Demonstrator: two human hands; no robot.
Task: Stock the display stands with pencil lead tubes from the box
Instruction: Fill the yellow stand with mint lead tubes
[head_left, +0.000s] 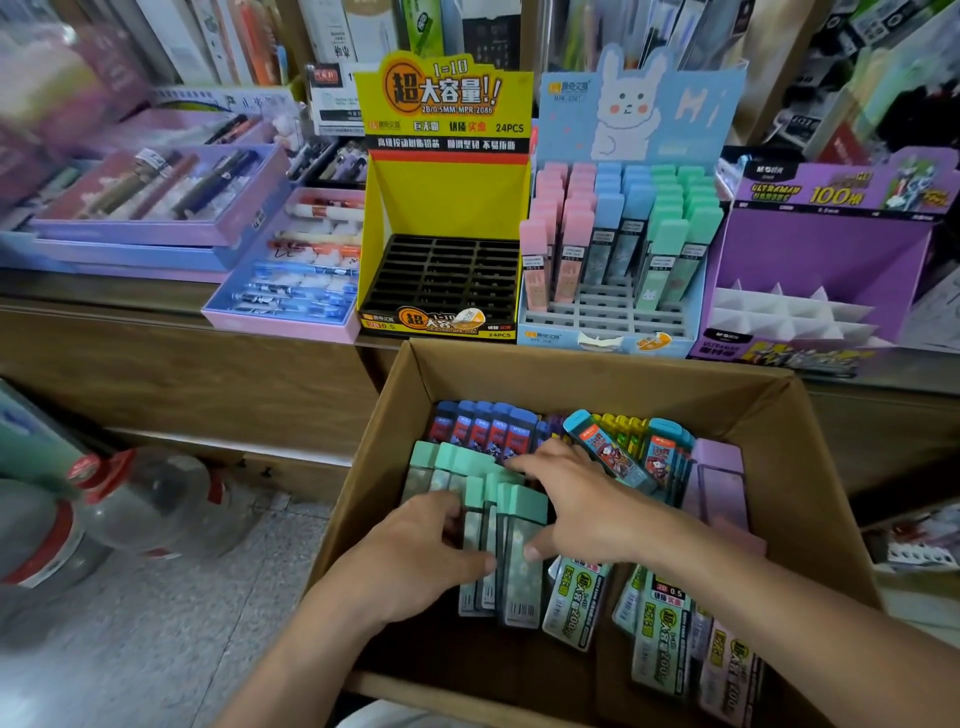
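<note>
Box (374, 467), left grip (415, 551) curled round mint-capped tubes (519, 577) inside, right grip (587, 509) spread open atop them

A stationery shop: display stands (618, 260), boxed pens (156, 192).

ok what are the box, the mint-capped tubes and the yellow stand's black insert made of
The box: brown cardboard, matte, with folded flaps. The mint-capped tubes: probably plastic, see-through bodies under opaque matte caps. The black insert: likely moulded plastic, a thin-walled slot grid.
</note>
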